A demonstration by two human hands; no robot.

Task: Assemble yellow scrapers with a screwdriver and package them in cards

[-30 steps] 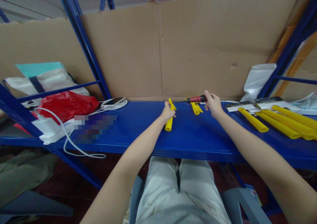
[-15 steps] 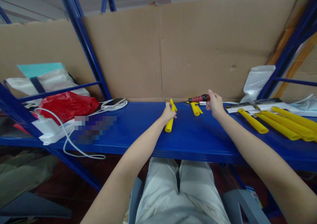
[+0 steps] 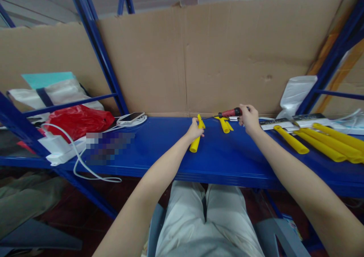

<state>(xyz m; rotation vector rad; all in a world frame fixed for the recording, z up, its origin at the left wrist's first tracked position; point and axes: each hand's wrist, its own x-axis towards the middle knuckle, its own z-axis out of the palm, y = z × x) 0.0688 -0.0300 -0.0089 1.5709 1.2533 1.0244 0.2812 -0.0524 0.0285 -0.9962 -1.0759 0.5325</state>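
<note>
Left hand [image 3: 195, 129]: grip is clasping a yellow handle [image 3: 195, 146] at the blue desk [image 3: 159, 145]. Right hand [image 3: 250, 118]: grip is holding a red-black screwdriver [image 3: 229, 113], which is pointing toward the yellow handle.

Left hand [image 3: 193, 130], right hand [image 3: 250, 118] — curled

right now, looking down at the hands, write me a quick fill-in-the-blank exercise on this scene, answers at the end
The left hand grips a tubular handle coloured ____.
The right hand holds a red-and-black-handled screwdriver, its thin shaft pointing to the person's ____ side.
The tall brown sheet behind the blue metal shelf is made of ____.

Missing words: yellow; left; cardboard.
</note>
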